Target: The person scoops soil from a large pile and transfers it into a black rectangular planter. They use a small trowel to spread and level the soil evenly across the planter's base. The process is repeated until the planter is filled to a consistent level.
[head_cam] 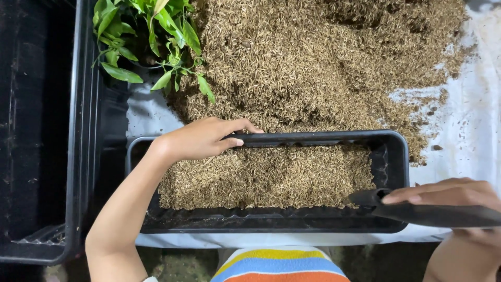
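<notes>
Your left hand (201, 138) curls over the far rim of the black planter tray (396, 151), fingers hooked on the edge. The tray sits near you on the white sheet (469, 125), partly filled with brown husks (261, 177) (bigger pile just beyond). Your right hand (449, 194) grips a dark scoop handle (417, 211) at the tray's right end; blade probably hidden. Green plant (151, 36) far left.

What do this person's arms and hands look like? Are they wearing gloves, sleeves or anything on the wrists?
Both are bare. The left hand has no glove, ring or wristband, and its forearm shows no sleeve up to the elbow. The right hand is also ungloved, with short, plain nails; its wrist shows nothing worn.
</notes>
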